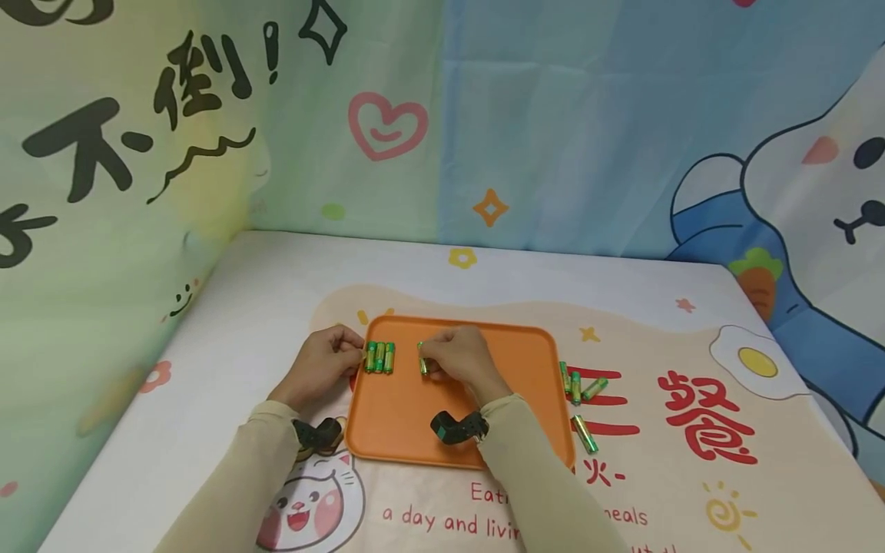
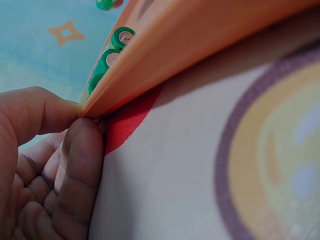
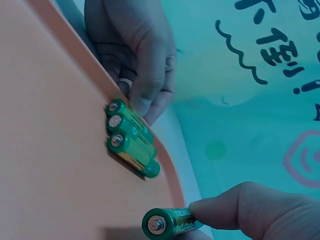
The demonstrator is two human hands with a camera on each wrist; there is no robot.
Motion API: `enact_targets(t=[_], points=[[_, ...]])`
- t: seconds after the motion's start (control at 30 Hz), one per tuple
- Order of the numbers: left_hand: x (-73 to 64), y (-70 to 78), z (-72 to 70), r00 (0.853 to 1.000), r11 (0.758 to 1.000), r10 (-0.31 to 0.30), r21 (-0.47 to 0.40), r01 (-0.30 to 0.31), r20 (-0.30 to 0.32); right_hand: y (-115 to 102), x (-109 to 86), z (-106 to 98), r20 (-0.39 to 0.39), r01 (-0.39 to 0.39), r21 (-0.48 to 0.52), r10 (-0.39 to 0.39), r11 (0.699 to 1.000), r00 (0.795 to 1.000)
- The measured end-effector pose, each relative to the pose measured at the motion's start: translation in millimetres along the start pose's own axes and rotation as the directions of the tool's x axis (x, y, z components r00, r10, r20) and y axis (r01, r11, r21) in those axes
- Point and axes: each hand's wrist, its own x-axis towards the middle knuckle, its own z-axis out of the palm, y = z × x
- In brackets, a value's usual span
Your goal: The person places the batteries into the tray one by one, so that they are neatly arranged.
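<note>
An orange tray [image 1: 401, 430] lies on the printed tablecloth. My left hand [image 1: 321, 365] pinches its left rim between thumb and forefinger, as the left wrist view shows close up. Just inside that rim, three green-and-gold batteries [image 1: 379, 358] lie side by side in a row. In the right wrist view, the outer two of these batteries [image 3: 131, 142] show nubbed ends and the middle one a flat end. My right hand [image 1: 463, 357] holds another battery [image 3: 172, 222] by thumb and fingers over the tray, to the right of the row, its nubbed end toward the wrist camera.
Several loose batteries [image 1: 576, 388] lie on the cloth beyond the tray's right rim, one battery [image 1: 584, 434] nearer to me. A printed curtain [image 1: 553, 138] hangs behind the table and along its left side.
</note>
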Motion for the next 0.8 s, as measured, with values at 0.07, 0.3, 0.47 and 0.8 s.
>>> enact_targets(t=[0.07, 0.3, 0.47, 0.8], points=[[0.5, -0.2, 0.5, 1.000, 1.000, 0.001, 0.000, -0.001, -0.002, -1.2, 0.7, 3.0, 0.001, 0.000, -0.006, 0.000, 1.000, 1.000], [0.9, -0.9, 0.0, 1.000, 1.000, 0.001, 0.013, -0.001, -0.001, -5.6, 1.4, 13.0, 0.007, 0.013, -0.006, -0.013, 1.000, 1.000], [0.6, 0.4, -0.7, 1.000, 1.000, 0.002, 0.001, -0.002, -0.001, -9.4, 0.9, 18.8, 0.014, 0.022, -0.010, -0.022, 1.000, 1.000], [1.1, -0.1, -0.4, 1.000, 1.000, -0.008, -0.007, 0.008, 0.005, -16.1, 2.7, 27.4, -0.010, -0.005, -0.039, 0.005, 0.999, 1.000]])
